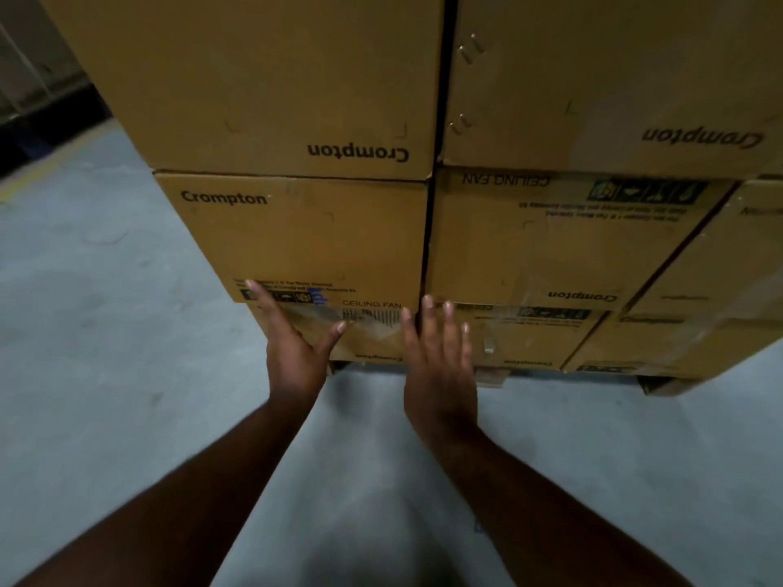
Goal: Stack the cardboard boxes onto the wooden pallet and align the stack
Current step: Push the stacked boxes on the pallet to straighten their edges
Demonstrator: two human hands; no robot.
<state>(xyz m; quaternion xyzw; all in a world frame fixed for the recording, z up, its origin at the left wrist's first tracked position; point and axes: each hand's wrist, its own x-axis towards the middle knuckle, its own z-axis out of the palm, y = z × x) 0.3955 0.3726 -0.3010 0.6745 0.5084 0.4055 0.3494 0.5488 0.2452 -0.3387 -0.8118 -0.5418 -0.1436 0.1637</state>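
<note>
A tall stack of brown cardboard boxes printed "Crompton" fills the upper view in two columns with a dark gap between them. My left hand [292, 345] lies flat with straight fingers against the bottom left box [373, 332], below the middle left box [296, 239]. My right hand [438, 362] presses flat across the gap, fingertips on the bottom right box [534, 336]. The top left box [254, 78] and top right box [614, 78] sit above. A bit of the wooden pallet [661, 385] shows under the stack at the right.
Grey concrete floor [106, 332] spreads to the left and in front of the stack. A dark wall base and a pale rail stand at the far left [34, 99]. More boxes continue to the right [720, 269].
</note>
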